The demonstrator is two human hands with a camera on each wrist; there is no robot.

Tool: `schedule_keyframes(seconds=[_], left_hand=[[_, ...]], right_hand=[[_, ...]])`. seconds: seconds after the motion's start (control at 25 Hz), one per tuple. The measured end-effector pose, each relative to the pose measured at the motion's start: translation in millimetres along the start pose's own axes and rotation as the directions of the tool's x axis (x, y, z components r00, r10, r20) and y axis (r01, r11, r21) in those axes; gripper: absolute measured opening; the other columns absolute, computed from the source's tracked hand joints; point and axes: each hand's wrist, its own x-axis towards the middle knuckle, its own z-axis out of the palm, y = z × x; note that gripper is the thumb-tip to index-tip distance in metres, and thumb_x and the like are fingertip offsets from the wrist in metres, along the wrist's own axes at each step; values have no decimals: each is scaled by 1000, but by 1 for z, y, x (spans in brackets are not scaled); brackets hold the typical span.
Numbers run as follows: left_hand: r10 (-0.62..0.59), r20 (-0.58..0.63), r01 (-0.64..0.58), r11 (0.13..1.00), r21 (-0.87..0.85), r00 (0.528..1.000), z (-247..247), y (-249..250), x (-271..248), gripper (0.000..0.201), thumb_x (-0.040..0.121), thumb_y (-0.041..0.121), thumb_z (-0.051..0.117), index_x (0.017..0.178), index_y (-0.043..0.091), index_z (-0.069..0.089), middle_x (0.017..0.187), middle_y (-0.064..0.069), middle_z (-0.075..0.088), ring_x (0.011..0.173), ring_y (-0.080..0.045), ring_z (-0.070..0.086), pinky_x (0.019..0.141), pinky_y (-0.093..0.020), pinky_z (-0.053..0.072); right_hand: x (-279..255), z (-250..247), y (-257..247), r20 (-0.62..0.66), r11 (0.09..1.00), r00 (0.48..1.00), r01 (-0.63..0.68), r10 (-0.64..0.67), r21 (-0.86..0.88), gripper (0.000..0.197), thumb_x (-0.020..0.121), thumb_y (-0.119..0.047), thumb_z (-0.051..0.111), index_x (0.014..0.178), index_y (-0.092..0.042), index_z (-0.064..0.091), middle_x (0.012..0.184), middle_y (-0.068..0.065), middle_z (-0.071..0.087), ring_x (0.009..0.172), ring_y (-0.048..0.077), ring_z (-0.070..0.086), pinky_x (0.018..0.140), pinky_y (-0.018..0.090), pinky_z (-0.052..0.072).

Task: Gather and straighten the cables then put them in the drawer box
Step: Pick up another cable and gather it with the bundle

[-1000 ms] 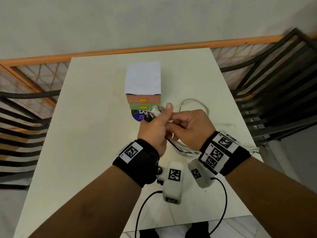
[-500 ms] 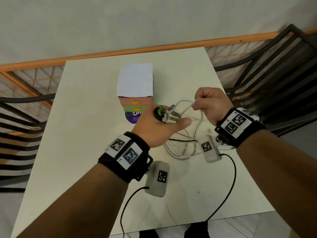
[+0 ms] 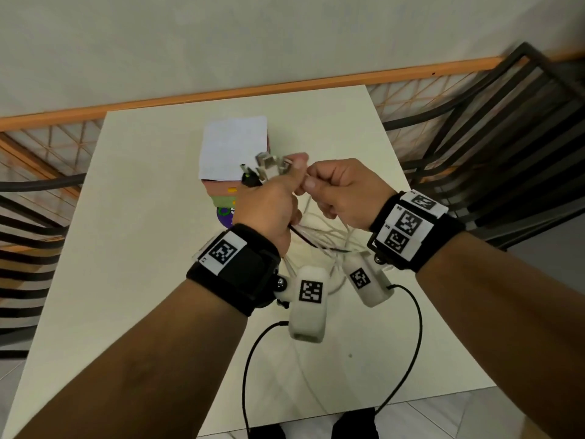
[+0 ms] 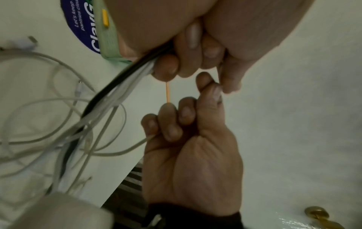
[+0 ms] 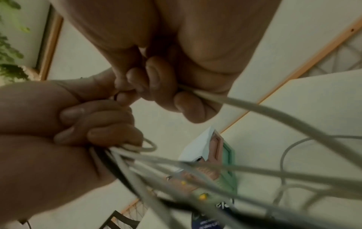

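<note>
My left hand grips a bundle of cables, several white and one black, above the table. Their plugs stick up out of the fist, and the rest hangs in loose loops onto the table. My right hand is a fist right beside the left, holding one white cable that runs out past its little finger. In the left wrist view the bundle leaves my left hand while my right hand holds its cable. The drawer box stands just behind the hands, white on top, with its pink and green drawers shut.
A purple round sticker lies under the front of the box. The cream table ends at a wall with an orange rail. Black metal chair frames flank the table on both sides. Wrist camera leads hang near the front edge.
Half a second ago my right hand was out to the right, drawing a white cable away. It has come back against my left hand, and both hands are higher.
</note>
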Motion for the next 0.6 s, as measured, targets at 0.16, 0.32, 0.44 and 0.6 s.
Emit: schedule_keyframes(seconds=[0.16, 0.32, 0.44, 0.6], left_hand=[[11, -69, -9, 999, 33, 998, 2, -3, 5, 42, 84, 36, 77, 110, 4, 70, 51, 3, 45, 37, -12, 34, 46, -23, 33], [43, -158, -45, 999, -12, 986, 9, 7, 10, 16, 83, 30, 79, 88, 15, 76, 52, 3, 51, 41, -15, 37, 45, -23, 34], [12, -96, -10, 1000, 14, 995, 7, 5, 12, 25, 82, 35, 79, 92, 12, 75, 52, 1, 44, 38, -16, 31, 46, -26, 31], [16, -196, -14, 1000, 12, 980, 15, 7, 10, 25, 80, 34, 81, 91, 14, 72, 56, 2, 51, 40, -16, 37, 46, -26, 35]], right_hand=[[-1, -6, 7, -15, 996, 999, -53, 52, -77, 22, 95, -24, 54, 88, -9, 68, 56, 10, 38, 53, 26, 32, 55, 39, 32], [1, -8, 5, -25, 995, 1000, -12, 10, -97, 18, 94, -24, 54, 85, -17, 68, 58, 10, 39, 54, 26, 32, 55, 35, 31], [1, -14, 6, -51, 997, 999, 5, -9, -82, 21, 89, -30, 54, 75, -32, 69, 64, 15, 41, 59, 29, 35, 60, 37, 34], [2, -13, 4, -31, 996, 1000, 3, -5, -91, 19, 93, -22, 53, 81, -27, 67, 59, -9, 51, 55, 9, 43, 67, 37, 44]])
